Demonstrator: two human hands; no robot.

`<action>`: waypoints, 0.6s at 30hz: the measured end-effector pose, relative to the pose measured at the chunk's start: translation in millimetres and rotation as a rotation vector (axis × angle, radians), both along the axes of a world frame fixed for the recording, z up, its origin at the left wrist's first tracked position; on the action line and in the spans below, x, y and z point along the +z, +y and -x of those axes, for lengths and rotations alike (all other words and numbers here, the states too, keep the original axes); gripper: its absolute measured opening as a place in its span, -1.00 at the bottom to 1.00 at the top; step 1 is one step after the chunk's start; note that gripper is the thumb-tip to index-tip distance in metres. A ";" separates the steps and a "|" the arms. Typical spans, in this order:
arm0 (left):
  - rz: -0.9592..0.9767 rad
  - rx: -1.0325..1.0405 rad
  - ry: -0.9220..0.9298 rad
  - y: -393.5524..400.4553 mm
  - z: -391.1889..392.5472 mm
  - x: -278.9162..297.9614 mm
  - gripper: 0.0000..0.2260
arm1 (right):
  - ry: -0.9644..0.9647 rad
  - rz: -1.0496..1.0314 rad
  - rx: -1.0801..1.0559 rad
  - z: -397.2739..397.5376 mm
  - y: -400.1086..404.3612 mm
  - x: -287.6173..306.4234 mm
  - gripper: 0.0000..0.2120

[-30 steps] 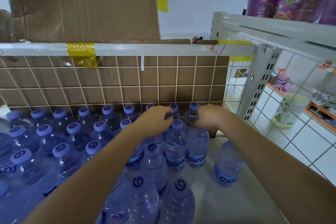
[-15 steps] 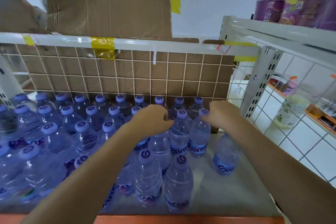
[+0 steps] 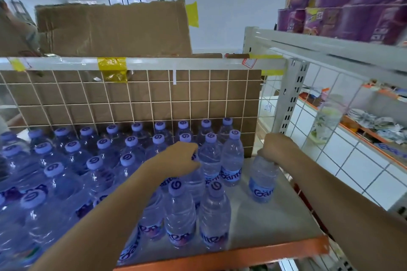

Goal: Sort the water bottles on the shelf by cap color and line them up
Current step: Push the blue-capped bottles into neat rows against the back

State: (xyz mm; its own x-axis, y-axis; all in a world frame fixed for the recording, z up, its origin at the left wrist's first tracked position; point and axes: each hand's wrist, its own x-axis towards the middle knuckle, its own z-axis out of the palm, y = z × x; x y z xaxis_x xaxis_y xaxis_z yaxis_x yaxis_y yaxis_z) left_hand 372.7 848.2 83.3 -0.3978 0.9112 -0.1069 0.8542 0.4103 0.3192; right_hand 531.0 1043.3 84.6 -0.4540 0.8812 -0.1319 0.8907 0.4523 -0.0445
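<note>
My right hand (image 3: 278, 149) grips cap of stray water bottle (image 3: 262, 179) at 3 o'clock on shelf (image 3: 264, 222). Left hand (image 3: 178, 158) clasps bottle top in third row. Step: closing gaps. Next, probably: slide stray toward 9 o'clock, beside end bottle (image 3: 231, 158).

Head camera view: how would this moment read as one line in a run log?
left hand: gripping bottle top inside the rows | right hand: gripping top of lone bottle standing apart at right | shelf: rows of purple-capped bottles

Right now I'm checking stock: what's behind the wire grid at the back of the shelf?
Behind the wire grid, brown cardboard covers nearly its full width. Whatever lies behind that cardboard is hidden.
</note>
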 end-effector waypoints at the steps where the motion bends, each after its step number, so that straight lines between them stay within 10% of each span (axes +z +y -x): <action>1: -0.011 -0.007 -0.010 2.2 -1.5 -0.4 -0.77 | 0.034 -0.022 0.024 -0.1 1.9 -1.1 -0.74; 18: 0.033 -0.089 -0.146 69.3 -17.5 7.8 -0.69 | 0.345 -0.074 0.153 58.0 67.7 -14.9 -0.90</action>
